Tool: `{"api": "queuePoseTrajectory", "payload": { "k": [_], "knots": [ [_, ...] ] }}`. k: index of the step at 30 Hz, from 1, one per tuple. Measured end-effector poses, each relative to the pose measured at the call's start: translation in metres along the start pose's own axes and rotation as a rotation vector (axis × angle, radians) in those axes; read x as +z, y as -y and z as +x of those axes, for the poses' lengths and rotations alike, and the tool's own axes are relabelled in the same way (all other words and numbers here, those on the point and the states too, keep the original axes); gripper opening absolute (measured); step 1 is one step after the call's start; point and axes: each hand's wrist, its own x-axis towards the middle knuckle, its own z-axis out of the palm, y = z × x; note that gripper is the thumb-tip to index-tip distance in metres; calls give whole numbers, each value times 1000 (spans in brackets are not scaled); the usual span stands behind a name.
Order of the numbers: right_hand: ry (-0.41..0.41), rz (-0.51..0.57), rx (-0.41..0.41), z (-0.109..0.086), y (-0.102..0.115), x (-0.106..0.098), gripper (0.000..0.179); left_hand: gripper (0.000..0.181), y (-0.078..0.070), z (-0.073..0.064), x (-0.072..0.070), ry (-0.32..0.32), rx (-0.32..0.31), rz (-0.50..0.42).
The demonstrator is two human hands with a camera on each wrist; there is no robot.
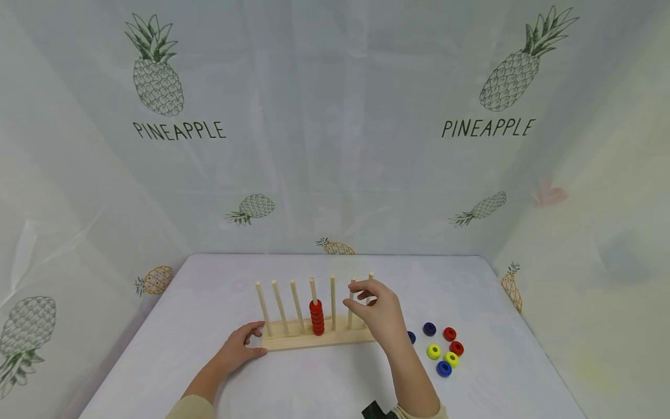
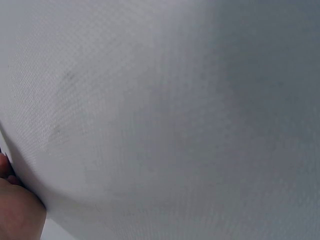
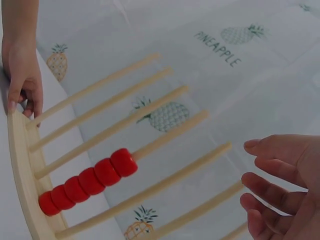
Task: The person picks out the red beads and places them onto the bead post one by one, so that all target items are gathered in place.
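Note:
A wooden peg rack point(image 1: 290, 343) with several upright pegs stands on the table. Several red beads point(image 1: 317, 319) are stacked on its middle peg; the other pegs in sight carry none. My left hand point(image 1: 238, 347) grips the rack's left end, thumb at the front edge and fingers behind. At the right end, my right hand point(image 1: 381, 308) is raised beside the tops of the pegs, partly covering the last ones. In the right wrist view, the right hand's fingers point(image 3: 272, 190) are loosely bent, with a gap to the thumb and nothing held.
Loose beads lie right of the rack: yellow beads point(image 1: 433, 351), red beads point(image 1: 449, 334) and blue beads point(image 1: 444, 369), one blue bead partly behind the right forearm. A white cloth covers the table point(image 1: 293, 390). Behind it hangs a pineapple-print curtain point(image 1: 335, 145).

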Motion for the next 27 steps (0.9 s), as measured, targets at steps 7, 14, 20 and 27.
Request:
{"api": "queuePoseTrajectory", "payload": {
  "k": [7,14,20,27],
  "knots": [
    [-37,-8,57,-3,-19,-10,23,67,-6,0,-2,38,-74,7],
    [-86,-49,84,-6,-39,-22,23,66,-7,0,-2,27,-63,8],
    [-124,-85,133,-11,-54,-36,24,66,-5,0,-2,25,-58,8],
    [-149,-123,211,-17,-68,-52,27,67,-3,1,-2,37,-94,18]
  ]
}}
